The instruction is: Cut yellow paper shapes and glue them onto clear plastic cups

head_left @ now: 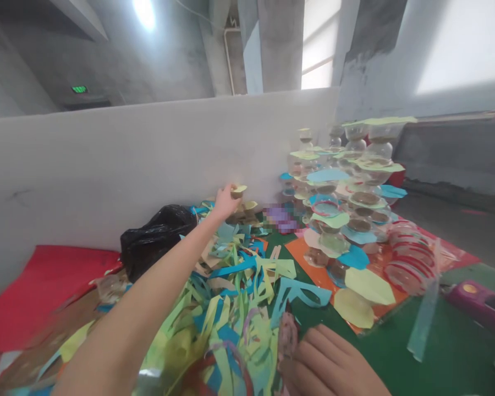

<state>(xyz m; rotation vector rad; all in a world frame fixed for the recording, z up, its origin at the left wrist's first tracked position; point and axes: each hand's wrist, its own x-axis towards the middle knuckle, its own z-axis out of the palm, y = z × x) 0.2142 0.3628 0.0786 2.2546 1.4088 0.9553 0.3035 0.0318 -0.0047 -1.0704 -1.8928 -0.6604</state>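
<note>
Small bowl, kinda blurry, topped with pale yellow paper, sits roughly level in the left hand by the white partition.

Paper scraps lie on the table — bag behind, to the left; stacked containers right.

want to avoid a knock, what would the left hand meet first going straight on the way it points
Probably the white partition, perhaps touched first by the yellow-green piece held in the left hand. How near the partition stands is unclear from this view.
</note>
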